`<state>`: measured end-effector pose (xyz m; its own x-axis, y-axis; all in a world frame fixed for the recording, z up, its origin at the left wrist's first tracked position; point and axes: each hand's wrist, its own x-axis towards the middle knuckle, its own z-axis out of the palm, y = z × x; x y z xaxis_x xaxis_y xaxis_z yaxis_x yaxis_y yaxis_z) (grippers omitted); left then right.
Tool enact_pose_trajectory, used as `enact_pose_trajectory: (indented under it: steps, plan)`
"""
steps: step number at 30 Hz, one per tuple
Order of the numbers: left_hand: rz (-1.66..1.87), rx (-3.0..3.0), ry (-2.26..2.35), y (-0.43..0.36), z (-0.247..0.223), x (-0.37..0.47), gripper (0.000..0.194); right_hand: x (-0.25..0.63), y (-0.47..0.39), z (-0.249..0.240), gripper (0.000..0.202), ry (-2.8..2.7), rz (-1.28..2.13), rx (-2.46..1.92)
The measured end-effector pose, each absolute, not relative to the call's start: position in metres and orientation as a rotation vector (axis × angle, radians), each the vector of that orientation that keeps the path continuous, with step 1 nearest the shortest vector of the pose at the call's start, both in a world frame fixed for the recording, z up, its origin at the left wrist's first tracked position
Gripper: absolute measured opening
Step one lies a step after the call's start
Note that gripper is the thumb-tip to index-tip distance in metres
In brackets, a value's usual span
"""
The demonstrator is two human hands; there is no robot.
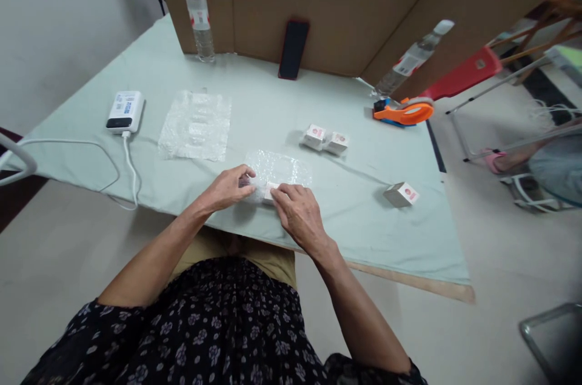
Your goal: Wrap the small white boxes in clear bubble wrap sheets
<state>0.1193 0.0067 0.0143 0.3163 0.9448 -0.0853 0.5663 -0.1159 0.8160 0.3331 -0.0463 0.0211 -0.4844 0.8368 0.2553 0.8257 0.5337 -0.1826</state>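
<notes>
Near the front edge of the table, a sheet of bubble wrap (279, 168) lies flat with a small white box (270, 192) on its front part. My right hand (297, 212) has its fingers closed on the right side of this box. My left hand (231, 187) is at the left end of the wrap, its thumb and fingers curled around a piece of the clear plastic. Two more small boxes (314, 136) sit side by side in clear wrapping behind my right hand. Another box (402, 194) stands unwrapped farther right.
Flat bubble wrap (195, 125) and a white power bank (126, 112) with a cable lie left. Bottles (200, 21) (411, 60), a phone (293, 50) and an orange tape dispenser (404, 112) stand near the cardboard screen (336, 3). A person's foot shows at right.
</notes>
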Motion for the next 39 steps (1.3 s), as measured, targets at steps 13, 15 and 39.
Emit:
enact_pose_trajectory:
  steps: [13, 15, 39]
  plan:
    - [0.332, 1.722, 1.888, -0.003, 0.016, 0.116, 0.053, 0.331, -0.043, 0.023, 0.024, -2.540, -0.028, -1.351]
    - [0.309, 1.682, 1.889, 0.001, 0.015, 0.116, 0.048, 0.332, -0.043, 0.023, 0.026, -2.554, -0.041, -1.348]
    - [0.555, 1.268, 1.266, -0.008, 0.050, 0.159, 0.027, 0.337, -0.045, 0.032, 0.019, -2.589, -0.045, -1.268]
